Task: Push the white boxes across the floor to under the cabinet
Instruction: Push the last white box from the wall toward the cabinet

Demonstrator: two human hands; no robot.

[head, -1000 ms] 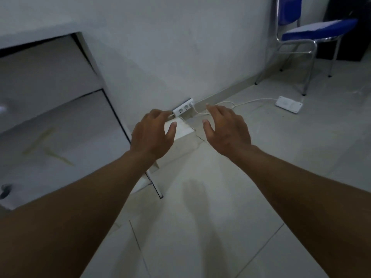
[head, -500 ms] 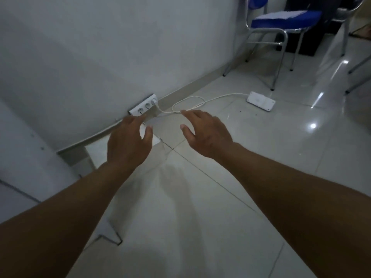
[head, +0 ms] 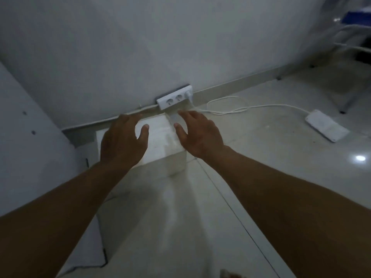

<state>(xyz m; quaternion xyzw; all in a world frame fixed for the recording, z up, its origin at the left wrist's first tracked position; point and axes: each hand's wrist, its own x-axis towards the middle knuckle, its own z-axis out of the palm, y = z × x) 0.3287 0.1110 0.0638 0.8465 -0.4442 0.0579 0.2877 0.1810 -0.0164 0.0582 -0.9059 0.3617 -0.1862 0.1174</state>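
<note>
White box [head: 158, 137] against the wall, outlet strip [head: 174, 97] behind; left hand [head: 122, 143] and right hand [head: 197, 133] spread open.

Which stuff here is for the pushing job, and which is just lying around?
For the job:
white box
cabinet
left hand
right hand

Just lying about:
wall socket strip
white cable
flat white adapter
chair

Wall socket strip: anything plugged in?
Yes. The white wall socket strip has one white plug in its rightmost outlet; two others empty.
</note>
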